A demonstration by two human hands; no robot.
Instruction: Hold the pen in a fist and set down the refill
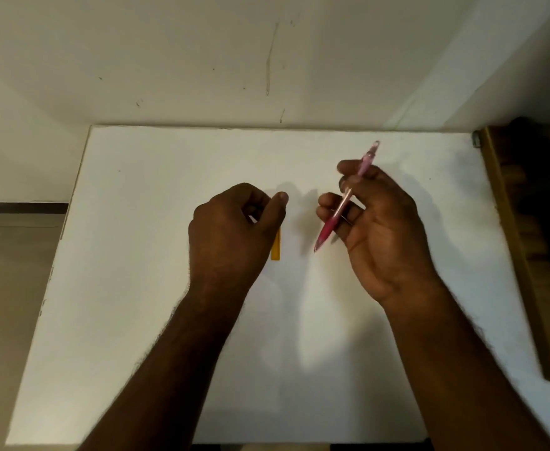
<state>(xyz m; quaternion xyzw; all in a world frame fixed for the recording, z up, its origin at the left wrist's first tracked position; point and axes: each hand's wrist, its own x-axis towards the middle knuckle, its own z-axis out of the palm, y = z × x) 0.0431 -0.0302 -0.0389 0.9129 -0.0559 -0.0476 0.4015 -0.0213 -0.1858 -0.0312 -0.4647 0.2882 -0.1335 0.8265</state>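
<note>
Your white table [169, 320] runs bare toward its near edge and both near corners, with the wall along the far edge and a wooden frame [508, 242] past the right edge, so keep any sweep leftward. Your right hand [381, 222] pinches the pink pen [342, 206] above the middle, tip pointing down toward you. Your left hand [234, 229] curls over the yellow strip [276, 245]; I cannot tell whether it grips it. You seem mid-handling; steady the pen next.

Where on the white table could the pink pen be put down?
The white table is bare left of the left hand, and along the far edge. Crowded: between that hand, the yellow piece and the right hand holding the pink pen.
</note>
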